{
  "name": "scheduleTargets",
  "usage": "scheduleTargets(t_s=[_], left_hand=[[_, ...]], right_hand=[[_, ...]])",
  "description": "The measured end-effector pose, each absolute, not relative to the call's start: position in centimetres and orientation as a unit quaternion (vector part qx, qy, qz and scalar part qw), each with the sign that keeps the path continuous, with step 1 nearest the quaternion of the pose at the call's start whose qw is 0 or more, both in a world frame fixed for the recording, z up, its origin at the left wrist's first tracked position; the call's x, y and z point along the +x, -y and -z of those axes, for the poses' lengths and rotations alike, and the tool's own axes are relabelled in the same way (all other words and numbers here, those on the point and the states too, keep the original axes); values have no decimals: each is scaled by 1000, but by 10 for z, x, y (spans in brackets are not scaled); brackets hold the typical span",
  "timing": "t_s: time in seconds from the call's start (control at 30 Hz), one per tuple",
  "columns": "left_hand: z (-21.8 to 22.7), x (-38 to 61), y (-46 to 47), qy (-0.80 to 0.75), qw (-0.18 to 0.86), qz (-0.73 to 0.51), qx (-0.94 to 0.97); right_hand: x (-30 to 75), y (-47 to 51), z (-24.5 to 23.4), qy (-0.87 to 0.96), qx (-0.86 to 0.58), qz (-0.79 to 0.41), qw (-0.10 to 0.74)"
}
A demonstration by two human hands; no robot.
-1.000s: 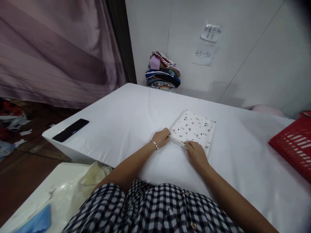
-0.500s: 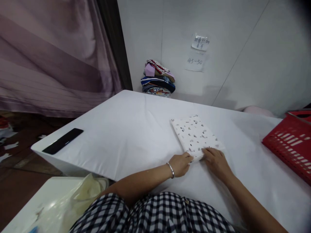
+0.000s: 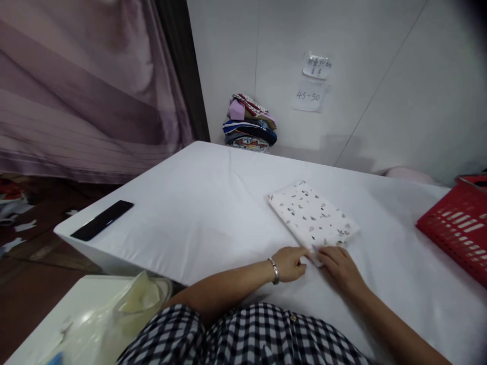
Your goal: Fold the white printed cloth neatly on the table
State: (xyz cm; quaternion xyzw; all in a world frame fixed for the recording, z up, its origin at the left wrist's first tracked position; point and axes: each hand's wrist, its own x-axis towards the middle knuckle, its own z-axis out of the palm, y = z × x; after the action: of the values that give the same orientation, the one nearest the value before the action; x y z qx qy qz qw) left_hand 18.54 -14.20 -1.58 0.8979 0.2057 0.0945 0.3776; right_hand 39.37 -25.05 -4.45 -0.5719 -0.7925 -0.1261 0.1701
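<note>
Left hand (image 3: 291, 263) and right hand (image 3: 341, 264) pinched the folded cloth (image 3: 312, 218) by its near corner, pinning it flat on the table (image 3: 205, 203).

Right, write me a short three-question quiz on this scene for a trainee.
1. True or false: the left hand and the right hand both touch the near end of the folded spotted cloth.
2. What lies near the left corner of the table? A) a black phone B) scissors C) a cup
3. Which wrist wears the bracelet?

Key: 1 true; 2 A; 3 the left.
</note>
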Motion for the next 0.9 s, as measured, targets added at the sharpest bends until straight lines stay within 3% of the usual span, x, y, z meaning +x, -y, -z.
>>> scheduleTargets(t_s=[0.17,0.3,0.47,0.63,0.9], left_hand=[[13,182,94,-321,357,-208,852],[14,180,62,-440,350,-258,785],[23,187,71,-459,418,-222,752],[23,194,78,-485,423,-161,749],[16,196,79,-494,384,-92,775]], right_hand=[[483,293,41,704,-679,164,130],[496,306,44,645,-728,145,182],[473,295,53,541,-799,78,251],[469,277,55,411,-865,6,287],[473,271,69,446,-843,49,296]])
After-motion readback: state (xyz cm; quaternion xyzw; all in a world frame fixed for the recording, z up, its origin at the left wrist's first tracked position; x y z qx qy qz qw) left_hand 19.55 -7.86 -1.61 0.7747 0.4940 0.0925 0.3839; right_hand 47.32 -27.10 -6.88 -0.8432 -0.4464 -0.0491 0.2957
